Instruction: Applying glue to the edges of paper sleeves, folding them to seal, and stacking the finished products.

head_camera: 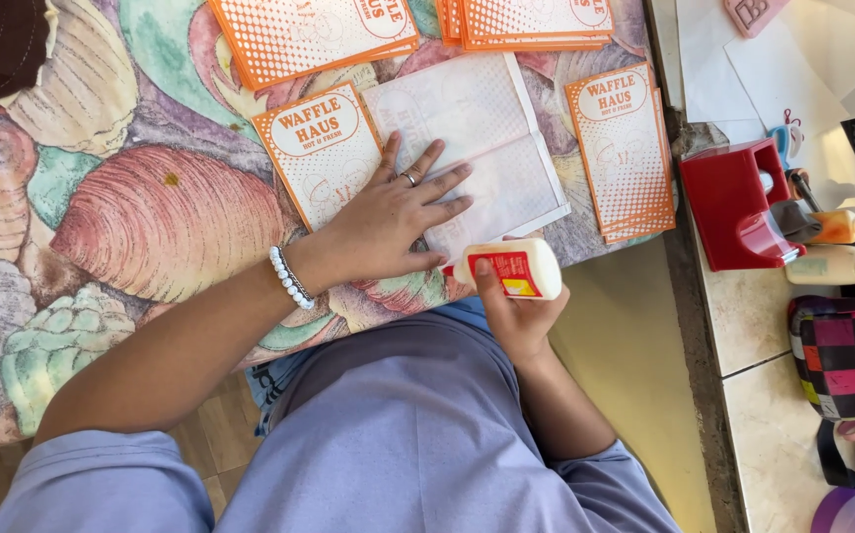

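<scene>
My left hand (388, 217) lies flat, fingers spread, on an unfolded orange-and-white printed card (486, 138) that sits on a shell-patterned cloth (131, 197). It wears a ring and a white bead bracelet. My right hand (518, 316) grips a white glue bottle (514, 267) with a red and yellow label. The bottle lies sideways, its tip pointing left at the card's near edge, just below my left fingers.
Stacks of orange printed cards lie at the top (309, 35), top right (531, 22) and right (625, 148) of the cloth. On the tiled counter to the right stand a red holder (733, 202), small bottles (842, 265), white paper sheets and a checkered pouch (847, 355).
</scene>
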